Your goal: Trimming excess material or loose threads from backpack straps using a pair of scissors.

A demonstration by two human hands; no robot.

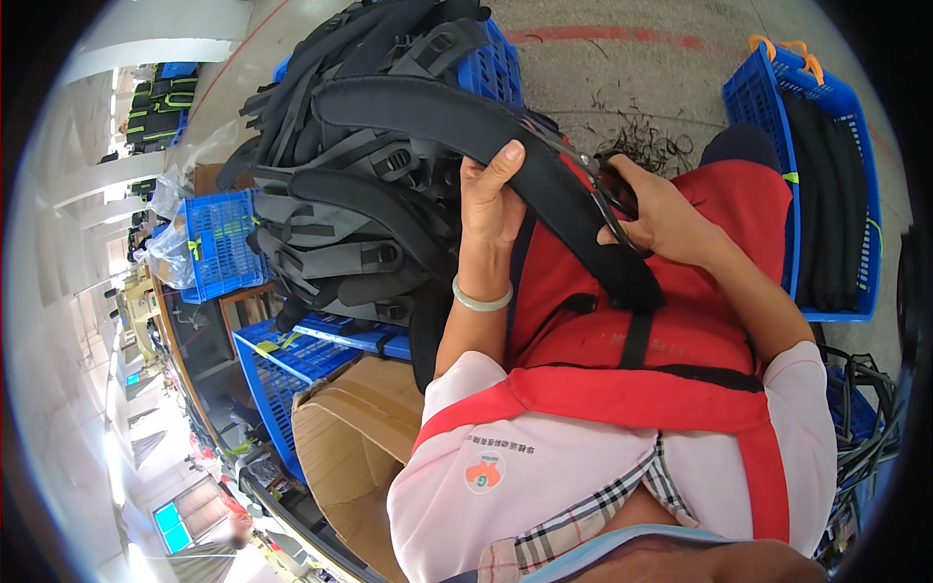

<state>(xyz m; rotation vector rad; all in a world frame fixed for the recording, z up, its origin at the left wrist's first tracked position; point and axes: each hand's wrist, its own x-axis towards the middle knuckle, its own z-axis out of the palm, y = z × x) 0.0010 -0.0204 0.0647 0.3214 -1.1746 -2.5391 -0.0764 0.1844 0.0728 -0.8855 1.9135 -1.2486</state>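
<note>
You're holding a black padded strap across your lap, and it's arching from above your left hand down past your right hand. Your left fingers are wrapping round it, thumb pressing on its outer face. Your right fingers are closing round a small pair of scissors, blades lying right against the strap's edge between your two hands. Just beyond your left fingers a heap of matching black straps is piling over a blue crate. Out past your right fingers another blue crate is carrying more dark straps. Below your left wrist a cardboard box is standing open.
</note>
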